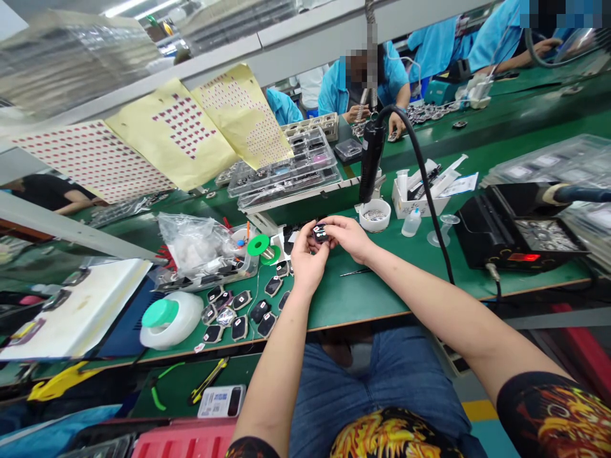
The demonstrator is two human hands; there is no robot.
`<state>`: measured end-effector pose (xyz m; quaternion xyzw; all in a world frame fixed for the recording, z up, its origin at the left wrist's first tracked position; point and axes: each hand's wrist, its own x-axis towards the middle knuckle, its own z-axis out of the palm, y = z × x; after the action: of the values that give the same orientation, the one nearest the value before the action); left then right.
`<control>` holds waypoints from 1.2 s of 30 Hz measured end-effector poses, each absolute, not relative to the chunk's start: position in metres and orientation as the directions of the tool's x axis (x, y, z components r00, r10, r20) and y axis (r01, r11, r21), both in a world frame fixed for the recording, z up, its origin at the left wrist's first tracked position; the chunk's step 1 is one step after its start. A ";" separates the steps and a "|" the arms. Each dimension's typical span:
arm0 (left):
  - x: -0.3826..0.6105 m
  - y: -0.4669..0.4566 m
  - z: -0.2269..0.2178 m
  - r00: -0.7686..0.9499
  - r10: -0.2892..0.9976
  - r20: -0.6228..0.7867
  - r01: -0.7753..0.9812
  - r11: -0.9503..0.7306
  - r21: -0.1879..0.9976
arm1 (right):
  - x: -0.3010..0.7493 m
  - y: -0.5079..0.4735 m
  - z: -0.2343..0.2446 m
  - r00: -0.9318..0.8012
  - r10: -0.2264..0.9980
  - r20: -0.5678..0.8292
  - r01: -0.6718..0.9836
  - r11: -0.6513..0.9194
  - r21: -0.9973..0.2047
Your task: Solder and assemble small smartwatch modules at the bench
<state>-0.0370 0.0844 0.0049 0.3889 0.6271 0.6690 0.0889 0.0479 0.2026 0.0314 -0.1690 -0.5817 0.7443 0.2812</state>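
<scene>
Both my hands meet over the green bench mat, around a small black watch module [319,233] with light marks on its face. My left hand [308,257] pinches it from the left and below. The fingers of my right hand [347,236] close on it from the right. Left of my wrists, several watch heads [240,327] with dark screens and light metal frames lie on the mat, some with small white-and-red stickers. A solder spool [260,248] with green flanges stands just beyond them. Dark tweezers [356,272] lie below my right wrist.
A soldering station [515,229] stands right, with a black cable arching before me. Near my hands are a white round dish [375,215], a dropper bottle [411,224] and a syringe box [420,200]. A white jug [170,320] stands left. Co-workers sit across the bench.
</scene>
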 end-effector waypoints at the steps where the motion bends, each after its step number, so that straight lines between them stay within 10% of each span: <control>1: -0.037 0.085 0.005 -0.681 0.607 0.410 0.365 -0.203 0.909 | 0.048 0.203 0.031 -0.784 0.617 0.072 -0.220 -0.169 -0.961; 36: -0.034 0.084 0.007 -0.680 0.586 0.441 0.430 -0.169 0.887 | 0.050 0.199 0.027 -0.808 0.568 0.159 -0.256 -0.094 -0.962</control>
<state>-0.0339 0.0841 0.0066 0.3957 0.6420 0.6540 0.0594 0.0504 0.1989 0.0275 -0.1277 -0.6109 0.7285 0.2825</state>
